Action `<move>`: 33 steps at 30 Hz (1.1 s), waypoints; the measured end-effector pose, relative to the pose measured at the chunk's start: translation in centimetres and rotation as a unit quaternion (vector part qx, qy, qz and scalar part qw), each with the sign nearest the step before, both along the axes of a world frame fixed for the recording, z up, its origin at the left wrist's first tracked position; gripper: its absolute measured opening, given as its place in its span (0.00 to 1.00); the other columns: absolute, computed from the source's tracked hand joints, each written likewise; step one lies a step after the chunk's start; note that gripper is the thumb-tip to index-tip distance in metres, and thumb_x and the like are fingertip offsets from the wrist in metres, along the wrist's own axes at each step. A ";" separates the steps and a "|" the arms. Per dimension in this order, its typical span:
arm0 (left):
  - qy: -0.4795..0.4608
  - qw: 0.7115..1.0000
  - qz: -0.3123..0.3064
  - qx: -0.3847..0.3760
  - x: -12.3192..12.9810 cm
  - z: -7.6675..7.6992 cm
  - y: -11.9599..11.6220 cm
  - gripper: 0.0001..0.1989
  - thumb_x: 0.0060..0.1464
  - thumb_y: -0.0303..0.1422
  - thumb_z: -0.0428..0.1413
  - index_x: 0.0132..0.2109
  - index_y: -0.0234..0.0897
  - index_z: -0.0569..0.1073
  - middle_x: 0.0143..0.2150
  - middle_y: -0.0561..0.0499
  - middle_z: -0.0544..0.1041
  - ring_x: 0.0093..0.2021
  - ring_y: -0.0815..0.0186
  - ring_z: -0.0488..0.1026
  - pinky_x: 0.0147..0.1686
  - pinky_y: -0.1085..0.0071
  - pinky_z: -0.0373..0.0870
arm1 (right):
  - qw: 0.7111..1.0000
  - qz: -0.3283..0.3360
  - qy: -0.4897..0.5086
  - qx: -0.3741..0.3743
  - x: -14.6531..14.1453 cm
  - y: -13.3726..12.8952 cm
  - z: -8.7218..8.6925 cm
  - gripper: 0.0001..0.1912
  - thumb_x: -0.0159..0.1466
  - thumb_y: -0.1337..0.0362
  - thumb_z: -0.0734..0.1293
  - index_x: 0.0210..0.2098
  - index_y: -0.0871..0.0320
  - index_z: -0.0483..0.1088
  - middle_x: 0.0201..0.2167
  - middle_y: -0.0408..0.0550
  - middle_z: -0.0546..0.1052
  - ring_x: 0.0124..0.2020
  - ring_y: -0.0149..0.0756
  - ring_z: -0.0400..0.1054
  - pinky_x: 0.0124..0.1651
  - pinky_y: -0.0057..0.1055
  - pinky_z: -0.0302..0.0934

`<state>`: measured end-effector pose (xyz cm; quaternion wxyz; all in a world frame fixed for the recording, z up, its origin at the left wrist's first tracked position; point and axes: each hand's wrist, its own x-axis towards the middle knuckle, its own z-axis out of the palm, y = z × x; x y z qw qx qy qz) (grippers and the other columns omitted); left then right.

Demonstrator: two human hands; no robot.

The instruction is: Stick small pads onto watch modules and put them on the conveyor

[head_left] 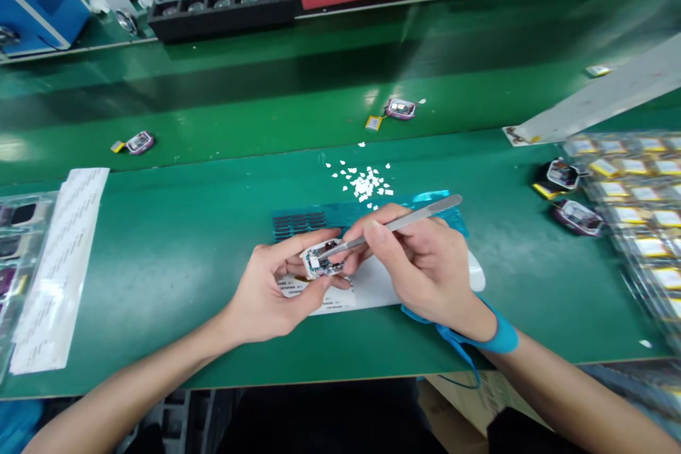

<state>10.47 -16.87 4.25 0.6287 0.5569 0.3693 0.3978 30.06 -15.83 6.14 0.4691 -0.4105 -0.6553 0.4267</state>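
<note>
My left hand [271, 291] holds a small open device housing [313, 262] with a pale rim and a circuit board inside, gripped between thumb and fingers. In my right hand [420, 255] is a pair of metal tweezers [409, 216], its tips down at the circuit board. A blue wrist strap [503, 333] with a cord circles my right wrist. Beneath my hands lie a white printed backing sheet [372, 284] and a blue film sheet [340, 211] with rows of dark strips. Just beyond them is a scattered pile of small white pieces [364, 184].
Trays of yellow-edged battery cells [633, 191] stand at the right, beside two opened devices [577, 216]. More devices with attached batteries sit on the moving-belt-like green strip [239, 113]. At left are a white paper strip [64, 262] and a clear tray [26, 227]. A slanted white post [596, 99] rises at right.
</note>
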 end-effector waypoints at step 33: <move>0.220 0.964 0.039 0.143 -1.5 -0.5 1.9 0.10 0.68 0.35 0.52 0.43 0.38 0.76 0.37 0.49 0.83 0.35 0.63 0.77 0.36 0.67 0.70 | 0.956 0.003 -0.286 0.065 3.3 2.1 -0.1 0.19 0.72 0.64 0.64 0.25 0.57 0.77 0.37 0.46 0.85 0.34 0.36 0.79 0.35 0.31 0.70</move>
